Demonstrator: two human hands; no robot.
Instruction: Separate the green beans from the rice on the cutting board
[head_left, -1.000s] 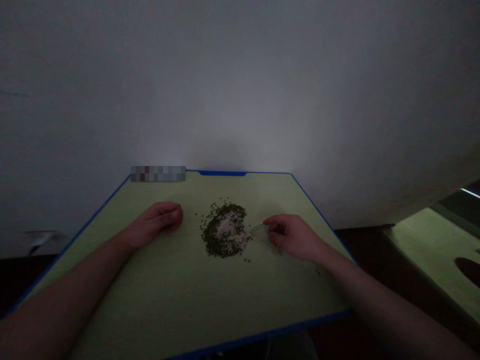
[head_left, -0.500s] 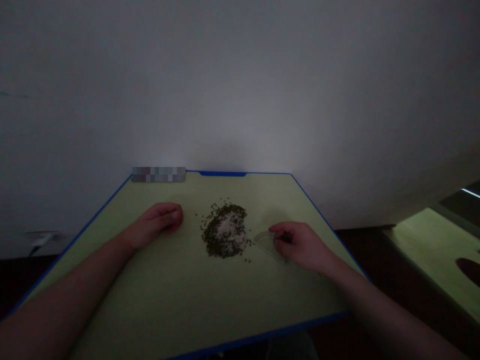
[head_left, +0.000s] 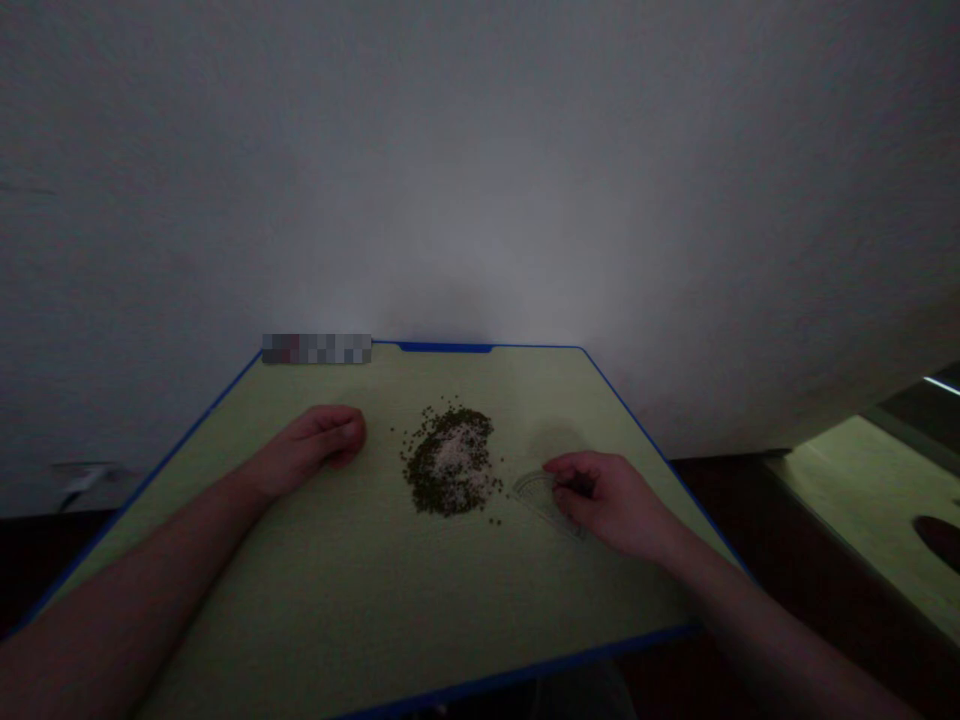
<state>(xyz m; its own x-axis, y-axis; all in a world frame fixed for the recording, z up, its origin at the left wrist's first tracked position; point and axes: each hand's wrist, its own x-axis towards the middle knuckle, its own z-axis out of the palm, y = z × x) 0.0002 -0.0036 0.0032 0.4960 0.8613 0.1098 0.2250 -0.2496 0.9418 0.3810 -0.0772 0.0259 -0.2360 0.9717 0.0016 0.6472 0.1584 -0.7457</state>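
A pile of small dark green beans, like mung beans [head_left: 420, 492], lies mid-table with pale grains, like rice [head_left: 452, 452], heaped over its middle. Some beans are scattered around its edges. To the right of the pile, a clear plastic protractor [head_left: 536, 490] is pinched between the thumb and fingers of my right hand [head_left: 600, 497]; part of it is hidden behind the fingers. Its tip is a short way from the pile, apart from it. My left hand [head_left: 322, 440] rests closed on the table left of the pile, with nothing visible in it.
The pale table [head_left: 360, 600] has a blue edge and stands against a grey wall [head_left: 480, 180]. A blurred-out strip [head_left: 316, 349] sits at its far left corner. Another pale surface [head_left: 862, 500] lies to the right, and a wall socket [head_left: 82, 480] is at far left.
My right hand has drawn the protractor away from the pile, rightward and toward me. A few beans now lie loose at the pile's right side. My left hand stays put.
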